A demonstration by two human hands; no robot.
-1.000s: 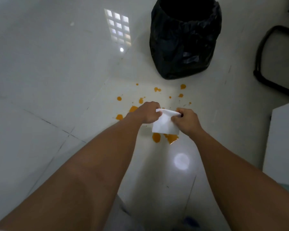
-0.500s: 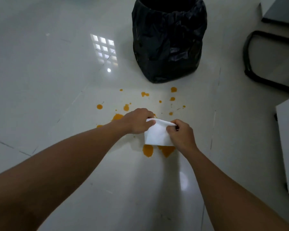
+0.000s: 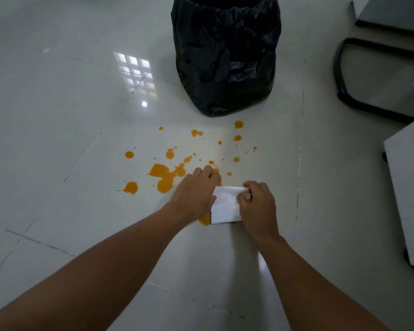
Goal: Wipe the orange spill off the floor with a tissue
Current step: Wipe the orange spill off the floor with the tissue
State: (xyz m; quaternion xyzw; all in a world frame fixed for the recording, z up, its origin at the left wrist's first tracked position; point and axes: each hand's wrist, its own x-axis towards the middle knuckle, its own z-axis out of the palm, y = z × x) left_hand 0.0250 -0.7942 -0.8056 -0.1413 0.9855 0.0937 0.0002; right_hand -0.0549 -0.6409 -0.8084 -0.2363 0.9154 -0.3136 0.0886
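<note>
An orange spill (image 3: 164,176) lies scattered on the pale tiled floor (image 3: 58,130), with one large blotch and several small drops reaching toward the bin. A folded white tissue (image 3: 225,206) hangs low over the spill's near edge, covering part of a blotch (image 3: 204,220). My left hand (image 3: 195,193) pinches the tissue's left edge. My right hand (image 3: 257,204) grips its right edge with curled fingers. Whether the tissue touches the floor I cannot tell.
A bin lined with a black bag (image 3: 226,53) stands just beyond the spill. A black tubular chair base (image 3: 344,91) lies at the right. A grey-white furniture panel (image 3: 409,187) juts in from the right edge.
Both hands have lowered the tissue toward the floor. The view has shifted, and more of the spill left of my left hand is uncovered.
</note>
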